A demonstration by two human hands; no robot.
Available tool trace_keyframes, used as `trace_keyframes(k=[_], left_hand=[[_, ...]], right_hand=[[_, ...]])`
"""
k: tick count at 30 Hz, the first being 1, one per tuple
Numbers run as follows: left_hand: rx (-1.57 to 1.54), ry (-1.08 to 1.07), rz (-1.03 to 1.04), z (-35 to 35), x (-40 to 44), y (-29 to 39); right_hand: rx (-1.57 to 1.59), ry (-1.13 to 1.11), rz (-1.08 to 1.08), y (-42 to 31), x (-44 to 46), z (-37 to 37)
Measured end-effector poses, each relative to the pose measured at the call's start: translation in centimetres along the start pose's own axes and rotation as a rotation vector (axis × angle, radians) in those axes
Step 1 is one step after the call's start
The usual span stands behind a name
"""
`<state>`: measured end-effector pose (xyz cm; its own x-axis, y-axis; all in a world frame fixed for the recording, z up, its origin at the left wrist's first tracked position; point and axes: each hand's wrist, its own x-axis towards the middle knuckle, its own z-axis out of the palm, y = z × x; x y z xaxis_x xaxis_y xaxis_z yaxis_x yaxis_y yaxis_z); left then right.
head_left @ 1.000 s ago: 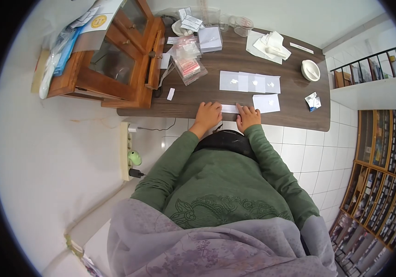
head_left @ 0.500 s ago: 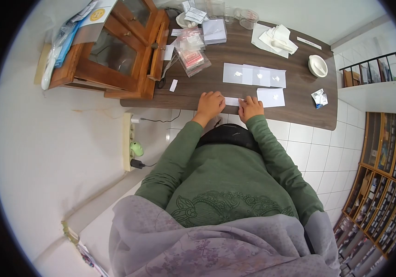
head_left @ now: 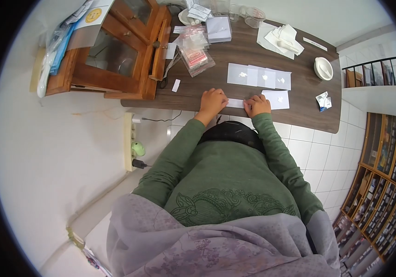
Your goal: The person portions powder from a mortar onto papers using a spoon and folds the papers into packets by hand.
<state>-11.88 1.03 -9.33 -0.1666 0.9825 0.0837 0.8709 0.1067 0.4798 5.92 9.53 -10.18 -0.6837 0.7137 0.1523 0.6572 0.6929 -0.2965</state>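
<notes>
A folded strip of white paper (head_left: 235,103) lies along the front edge of the table, stretched between my two hands. My left hand (head_left: 213,102) has its fingers closed on the strip's left end. At the opposite end, my right hand (head_left: 258,106) pinches the paper with curled fingers. Right beside that hand lies a white paper sheet (head_left: 270,104) with a small heap of white powder (head_left: 280,99). Farther back, several overlapping paper sheets (head_left: 233,79) form a row, each bearing a little white powder (head_left: 266,77).
A white mortar (head_left: 323,74) and a torn foil packet (head_left: 323,101) are on the right. Crumpled tissue (head_left: 284,39) sits at the back. Plastic bags (head_left: 195,57), a stack of papers (head_left: 218,30) and scissors (head_left: 164,82) lie near the wooden cabinet (head_left: 108,64) on the left.
The view has shifted slightly, so the table contents appear a little farther right. My right hand's fingers have curled more at the strip's right end; my left hand keeps its place on it.
</notes>
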Motion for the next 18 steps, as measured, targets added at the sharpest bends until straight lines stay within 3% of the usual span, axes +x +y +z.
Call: trace_keyframes(k=[8, 18], left_hand=[[0.034, -0.044, -0.058, 0.2, 0.4, 0.0], [0.108, -0.115, -0.074, 0.5, 0.8, 0.2]], right_hand=[[0.108, 0.0, 0.093, 0.3, 0.0, 0.5], [0.034, -0.11, 0.058, 0.5, 0.8, 0.8]])
